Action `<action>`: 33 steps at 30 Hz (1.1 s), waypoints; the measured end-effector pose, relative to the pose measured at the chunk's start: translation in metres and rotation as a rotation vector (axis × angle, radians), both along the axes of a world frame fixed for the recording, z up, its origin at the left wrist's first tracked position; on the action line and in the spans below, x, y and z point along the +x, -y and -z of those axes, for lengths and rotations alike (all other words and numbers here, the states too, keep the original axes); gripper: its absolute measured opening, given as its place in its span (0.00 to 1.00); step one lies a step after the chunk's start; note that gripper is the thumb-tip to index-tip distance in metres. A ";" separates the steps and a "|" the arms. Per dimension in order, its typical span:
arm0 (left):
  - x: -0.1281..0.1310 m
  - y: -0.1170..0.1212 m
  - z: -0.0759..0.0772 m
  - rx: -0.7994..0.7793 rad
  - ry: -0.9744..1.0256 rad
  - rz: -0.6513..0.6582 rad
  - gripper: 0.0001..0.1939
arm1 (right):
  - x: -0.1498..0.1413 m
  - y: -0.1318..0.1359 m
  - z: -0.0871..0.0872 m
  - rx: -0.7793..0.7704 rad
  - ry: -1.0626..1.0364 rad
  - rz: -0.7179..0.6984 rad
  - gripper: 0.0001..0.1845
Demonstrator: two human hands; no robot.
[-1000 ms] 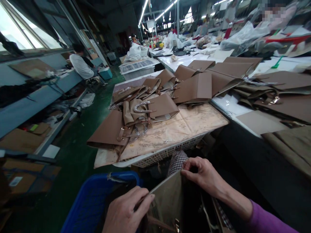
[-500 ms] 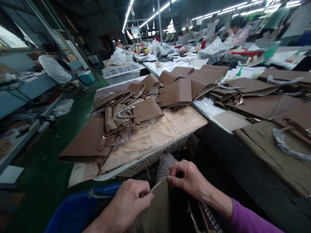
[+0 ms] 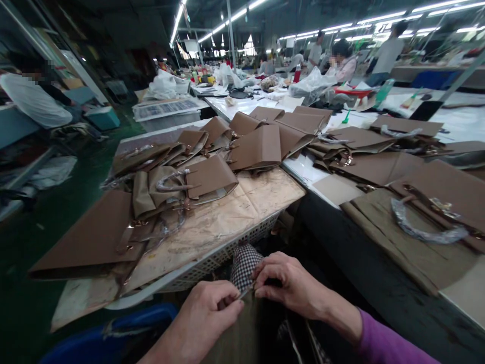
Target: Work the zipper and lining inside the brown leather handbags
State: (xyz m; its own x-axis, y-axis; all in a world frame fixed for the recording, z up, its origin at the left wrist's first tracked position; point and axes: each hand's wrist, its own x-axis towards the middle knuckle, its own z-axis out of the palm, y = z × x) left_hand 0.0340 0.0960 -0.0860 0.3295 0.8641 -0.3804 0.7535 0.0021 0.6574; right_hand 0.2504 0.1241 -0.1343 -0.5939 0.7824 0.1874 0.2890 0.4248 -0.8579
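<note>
Short of the counter (image 3: 265,194) with its brown bags (image 3: 212,177), near the person's checked cloth (image 3: 242,268), hung the olive-brown fabric (image 3: 240,333). The left hand (image 3: 204,313) had its edge pinched between thumb and forefinger; the right hand (image 3: 291,283) gripped the same edge just beyond, its fingers curled in a loose ring, the tips all but meeting on it. Over the last second the hands had drawn close, leaving only a short stretch between them, which suggested the work had narrowed to that spot. The edge slanted away and to the right; the long axis could not be told, the lower part being dark and out of view.
</note>
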 end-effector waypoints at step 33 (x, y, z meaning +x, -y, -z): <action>0.002 -0.020 -0.008 0.232 -0.109 0.260 0.09 | -0.004 0.016 0.002 -0.108 -0.152 0.156 0.12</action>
